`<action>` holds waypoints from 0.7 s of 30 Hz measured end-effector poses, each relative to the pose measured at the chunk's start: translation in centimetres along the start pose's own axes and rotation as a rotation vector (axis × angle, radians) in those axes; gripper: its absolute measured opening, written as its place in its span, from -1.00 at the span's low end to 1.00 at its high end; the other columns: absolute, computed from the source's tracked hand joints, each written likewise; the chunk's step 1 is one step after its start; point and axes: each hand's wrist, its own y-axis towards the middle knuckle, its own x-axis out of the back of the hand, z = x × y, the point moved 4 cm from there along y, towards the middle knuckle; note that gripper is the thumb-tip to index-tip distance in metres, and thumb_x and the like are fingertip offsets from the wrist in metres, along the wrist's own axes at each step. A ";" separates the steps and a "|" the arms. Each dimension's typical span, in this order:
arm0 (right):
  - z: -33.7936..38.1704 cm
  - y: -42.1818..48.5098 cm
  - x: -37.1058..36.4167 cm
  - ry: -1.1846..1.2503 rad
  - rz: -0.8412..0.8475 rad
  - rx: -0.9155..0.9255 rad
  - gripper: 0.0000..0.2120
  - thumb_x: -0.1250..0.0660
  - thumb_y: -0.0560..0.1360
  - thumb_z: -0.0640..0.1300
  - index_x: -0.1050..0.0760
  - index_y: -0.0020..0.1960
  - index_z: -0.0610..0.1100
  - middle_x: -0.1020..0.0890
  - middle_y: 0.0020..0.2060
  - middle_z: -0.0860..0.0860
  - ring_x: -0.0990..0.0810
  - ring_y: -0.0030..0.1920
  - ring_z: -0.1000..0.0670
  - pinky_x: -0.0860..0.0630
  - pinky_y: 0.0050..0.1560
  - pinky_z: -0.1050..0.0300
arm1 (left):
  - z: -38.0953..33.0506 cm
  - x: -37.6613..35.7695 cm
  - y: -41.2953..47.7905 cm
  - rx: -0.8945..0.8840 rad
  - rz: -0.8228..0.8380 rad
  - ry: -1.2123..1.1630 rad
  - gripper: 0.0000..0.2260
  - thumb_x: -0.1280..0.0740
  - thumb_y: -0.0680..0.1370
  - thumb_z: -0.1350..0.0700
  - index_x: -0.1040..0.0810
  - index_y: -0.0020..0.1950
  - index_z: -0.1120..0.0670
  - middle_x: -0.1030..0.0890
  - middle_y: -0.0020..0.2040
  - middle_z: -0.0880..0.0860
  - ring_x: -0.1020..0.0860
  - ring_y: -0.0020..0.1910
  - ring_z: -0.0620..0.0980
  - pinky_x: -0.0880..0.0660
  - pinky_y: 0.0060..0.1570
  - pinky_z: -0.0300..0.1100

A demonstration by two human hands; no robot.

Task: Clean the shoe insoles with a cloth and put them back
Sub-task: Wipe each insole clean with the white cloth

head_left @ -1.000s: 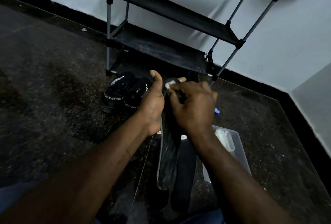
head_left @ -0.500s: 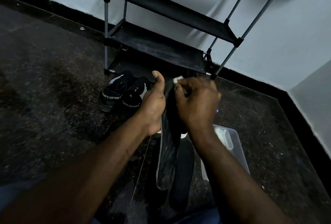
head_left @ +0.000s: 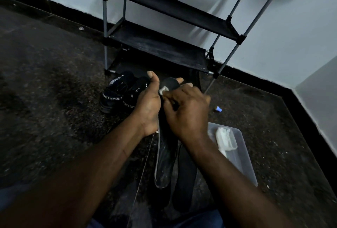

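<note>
Underneath, dark speckled floor (head_left: 45,127) is seen. Insole (head_left: 165,156) gripped by L hand (head_left: 148,107), cloth (head_left: 162,90) pinched by R hand (head_left: 187,112); shoe rack (head_left: 160,45) & pale wall (head_left: 291,36) stood beyond both.

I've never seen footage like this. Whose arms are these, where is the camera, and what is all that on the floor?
No machine here: these are a person's two bare arms. The picture comes from a wide-angle camera worn on the head, looking forward and down, so the arms reach in from the bottom. The left hand grips a dark insole near its top. The right hand pinches a small pale cloth against that insole's upper end. A second insole lies on the floor below. Beyond the hands stands a pair of black shoes, behind them a black rack by the wall. To the right sits a clear tub with something white inside. A small blue-capped item lies past it; what it is, I cannot tell.
</note>
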 end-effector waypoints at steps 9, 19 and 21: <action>0.0 0.1 -0.8 0.022 -0.008 -0.101 -0.88 -0.39 0.43 -0.01 -0.68 -0.12 0.00 -0.62 -0.19 0.03 -0.58 -0.10 -0.12 -0.42 -0.07 -0.07 | -0.3 0.0 -0.2 -0.007 -0.007 -0.019 -0.18 0.15 0.62 -0.43 -0.51 0.46 0.14 -0.62 0.36 0.15 -0.59 0.34 0.08 -0.55 0.28 -0.04; -0.8 0.9 -0.5 -0.063 0.025 0.022 -0.86 -0.37 0.45 0.05 -0.67 -0.13 0.04 -0.63 -0.21 0.07 -0.57 -0.09 -0.11 -0.34 -0.06 -0.05 | -0.6 0.5 0.3 -0.029 0.024 -0.066 -0.18 0.18 0.61 -0.44 -0.46 0.49 0.12 -0.59 0.39 0.14 -0.56 0.38 0.10 -0.53 0.32 0.01; -2.2 2.0 0.1 -0.103 -0.043 -0.067 -0.84 -0.37 0.45 0.06 -0.68 -0.11 0.02 -0.64 -0.18 0.05 -0.58 -0.07 -0.12 -0.29 -0.06 -0.02 | -0.5 0.3 0.3 -0.027 0.032 -0.068 -0.18 0.14 0.60 -0.45 -0.47 0.50 0.11 -0.58 0.40 0.16 -0.55 0.40 0.13 -0.47 0.41 0.08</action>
